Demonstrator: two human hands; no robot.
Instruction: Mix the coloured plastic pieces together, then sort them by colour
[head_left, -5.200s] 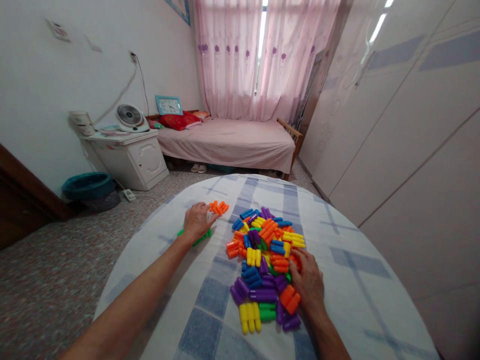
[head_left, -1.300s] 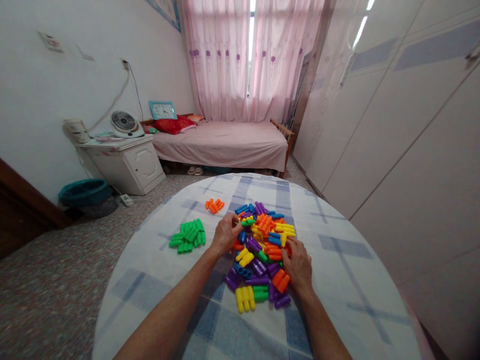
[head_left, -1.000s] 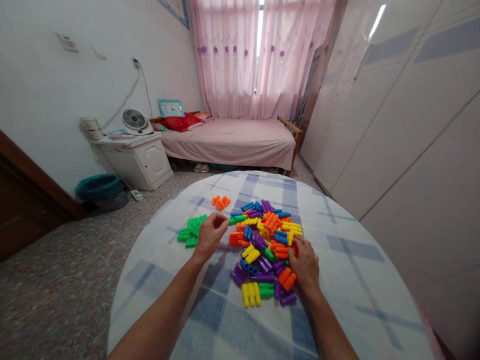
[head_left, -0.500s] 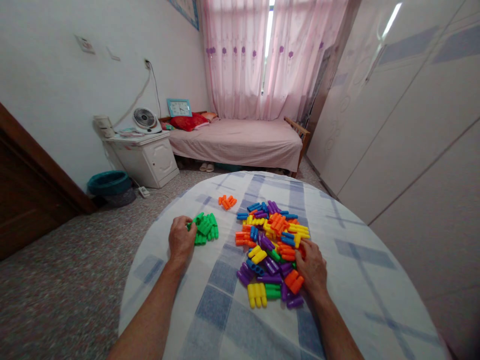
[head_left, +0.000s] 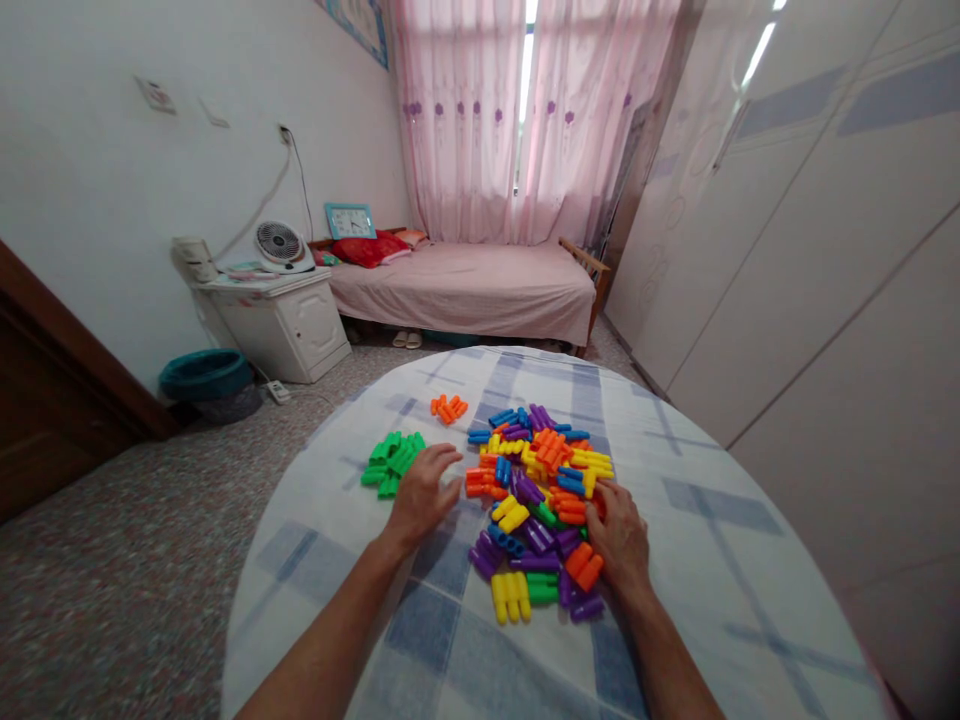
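Two hands at the heap

I see right hand [head_left: 621, 535] lower centre, curled on the edge of mixed heap [head_left: 536, 490], likely bracing it; grasp unclear. Beside it, left hand [head_left: 424, 490] open, empty, nearing green pile [head_left: 391, 462]. Orange cluster [head_left: 448, 408] higher up: colours kept apart.

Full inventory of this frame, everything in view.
mixed block pile: one, orange, yellow, purple, blue and green; table centre
green block heap: one, green; left of the pile, apart from it
orange block cluster: one, small, orange; beyond the heap
table: one, round, white-and-blue checked cloth; foreground
bed: one, pink cover; under the window
pillow: one, red; bed's left end
clock: one, blue frame; behind the pillow
cabinet: one, white; left of bed
fan: one, white; on the cabinet
basin: one, teal; floor by cabinet
curtains: pink, sheer; window
wardrobe: white; right wall
left hand: open, fingers spread; between heap and pile
right hand: resting on pile's right edge
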